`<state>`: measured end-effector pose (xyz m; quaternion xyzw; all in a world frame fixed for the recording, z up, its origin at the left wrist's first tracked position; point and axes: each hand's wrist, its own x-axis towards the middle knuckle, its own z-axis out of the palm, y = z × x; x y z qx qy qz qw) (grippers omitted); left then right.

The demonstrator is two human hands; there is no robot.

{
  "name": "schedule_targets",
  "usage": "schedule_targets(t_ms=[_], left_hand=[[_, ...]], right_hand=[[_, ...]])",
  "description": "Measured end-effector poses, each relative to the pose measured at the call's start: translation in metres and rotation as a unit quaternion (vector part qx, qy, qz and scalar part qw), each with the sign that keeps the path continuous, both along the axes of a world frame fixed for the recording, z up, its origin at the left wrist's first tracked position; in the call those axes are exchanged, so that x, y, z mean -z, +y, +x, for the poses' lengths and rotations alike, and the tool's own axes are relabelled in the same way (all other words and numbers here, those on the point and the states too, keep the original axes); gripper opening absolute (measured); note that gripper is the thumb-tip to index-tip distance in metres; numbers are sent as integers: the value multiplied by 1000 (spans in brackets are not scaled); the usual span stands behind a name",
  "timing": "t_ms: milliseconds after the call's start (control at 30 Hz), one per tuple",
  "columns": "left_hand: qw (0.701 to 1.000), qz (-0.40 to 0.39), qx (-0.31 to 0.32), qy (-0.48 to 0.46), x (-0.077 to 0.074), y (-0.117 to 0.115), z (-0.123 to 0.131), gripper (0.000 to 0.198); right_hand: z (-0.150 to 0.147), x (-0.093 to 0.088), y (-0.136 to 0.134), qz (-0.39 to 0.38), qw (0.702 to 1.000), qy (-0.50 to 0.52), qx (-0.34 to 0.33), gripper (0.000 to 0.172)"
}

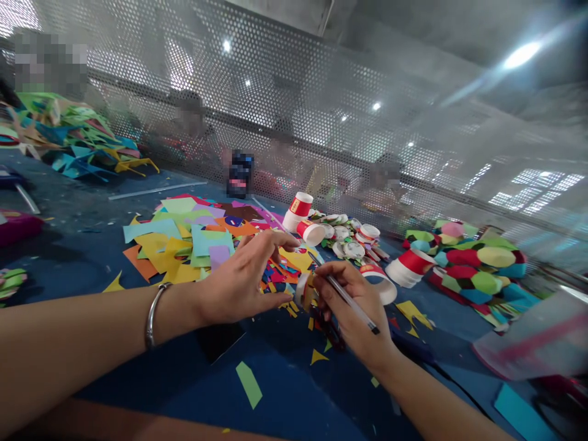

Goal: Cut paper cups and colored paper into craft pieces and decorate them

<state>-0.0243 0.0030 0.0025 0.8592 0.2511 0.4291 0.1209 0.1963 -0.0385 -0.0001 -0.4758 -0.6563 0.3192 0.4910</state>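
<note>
My left hand (245, 275) hovers low over a heap of coloured paper scraps (197, 239), fingers stretched toward the pile, nothing visibly in it. A silver bangle (154, 312) rings that wrist. My right hand (351, 306) is closed round a thin pen (349, 297) that slants across the fingers. The same hand presses a small round paper-cup piece (304, 291) with yellow scraps stuck to it. Both hands sit close together above the blue table (285, 392).
Red-and-white paper cups (411, 266) and several cut cup bottoms (349, 242) lie behind my hands. A patchwork of coloured paper discs (478, 269) sits at right, a plastic bag (537, 343) nearer. More paper piles (73, 138) lie far left. A perforated metal screen (294, 110) backs the table.
</note>
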Motion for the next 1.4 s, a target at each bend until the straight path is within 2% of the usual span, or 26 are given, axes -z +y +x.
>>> schedule_targets(t_ms=[100, 167, 300, 367, 433, 567, 667, 733, 833, 967, 1033, 1133, 1233, 1400], left_hand=[[998, -61, 20, -21, -2, 2, -2, 65], [990, -133, 38, -38, -2, 6, -2, 64], [948, -302, 85, -49, 7, 17, -1, 56], [929, -346, 115, -67, 12, 21, 0, 55], [920, -365, 129, -64, 13, 22, 0, 54], [928, -350, 127, 10, 5, 18, 0, 63], [925, -333, 182, 14, -3, 18, 0, 77], [901, -366, 234, 2, -6, 19, 2, 77], [846, -450, 286, -14, -5, 21, 6, 70], [788, -531, 307, -61, -4, 19, 9, 59], [770, -556, 302, -82, -3, 18, 9, 52], [773, -559, 287, -89, -3, 19, 7, 37], [784, -554, 260, -104, -1, 21, 6, 35], [845, -487, 196, -103, 3, 25, 5, 49]], right_hand=[[0, 0, 0, 0, 1000, -7, 11, 16], [0, -1, 0, 0, 1000, -12, 16, 16], [1, -2, 0, 7, 1000, -14, 16, 14], [2, -2, 0, 11, 1000, -10, 15, 13], [2, -2, -1, 17, 1000, 0, 10, 13], [1, -2, -2, 17, 1000, 15, -5, 12], [1, -3, -4, 9, 1000, 13, -20, 13], [1, -4, -5, 4, 999, 11, -31, 13], [2, -5, -7, 1, 999, 0, -38, 13], [1, -7, -8, 22, 999, -18, -28, 12], [1, -8, -8, 24, 999, -16, -29, 12], [2, -7, -7, 18, 1000, -11, -19, 14], [5, -6, -5, 3, 1000, -11, -6, 16], [6, -8, -3, -7, 999, -34, -24, 22]])
